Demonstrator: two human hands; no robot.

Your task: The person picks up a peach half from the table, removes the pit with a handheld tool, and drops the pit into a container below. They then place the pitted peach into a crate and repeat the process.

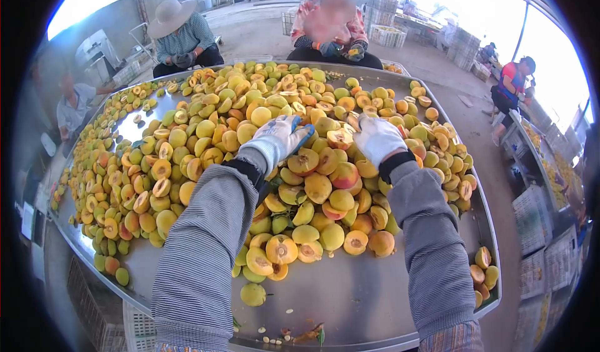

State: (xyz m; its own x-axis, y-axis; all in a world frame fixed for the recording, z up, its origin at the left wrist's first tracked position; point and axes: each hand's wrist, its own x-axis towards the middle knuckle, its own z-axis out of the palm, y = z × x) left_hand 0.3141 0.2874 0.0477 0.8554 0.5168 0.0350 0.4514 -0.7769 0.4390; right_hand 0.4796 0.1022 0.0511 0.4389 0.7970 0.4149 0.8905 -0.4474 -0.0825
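A wide heap of yellow-orange fruit (317, 188), many pieces halved, covers much of a metal table (350, 296). On top of the heap lies my left hand (279, 138), in a white glove with blue fingertips, its fingers apart and nothing clearly held. My right hand (376, 138), in a white glove, rests on the fruit to the right, its fingers pointing down and away; whether it grips a piece is hidden. Between the two hands sits a halved fruit (340, 139) with its cut face up.
Two people sit across the far edge, one in a wide hat (172, 18). Another person is at the left edge (75, 105). At the right stand a person in red (515, 80), a second fruit table and stacked crates (531, 217). Pits and leaf scraps lie near the front edge.
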